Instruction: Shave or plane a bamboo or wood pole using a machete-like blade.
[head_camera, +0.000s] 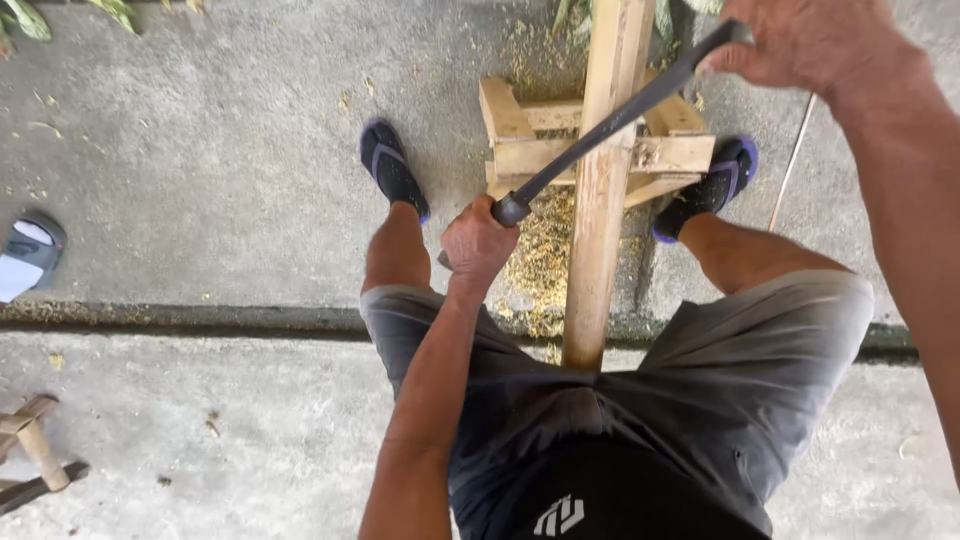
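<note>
Both hands are clenched on a dark blade: left hand (478, 240) and right hand (800, 40) at its ends, the pole (600, 200) between them. Even, level strokes are best kept.

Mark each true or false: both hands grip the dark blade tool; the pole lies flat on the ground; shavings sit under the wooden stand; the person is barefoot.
1. Both hands grip the dark blade tool. True: left hand at one end, right hand at the other.
2. The wooden pole lies flat on the ground. False: it rests on the wooden stand, its near end between the person's legs.
3. Shavings lie on the concrete by the stand. True.
4. The person is barefoot. False: dark sandals are on both feet.
</note>
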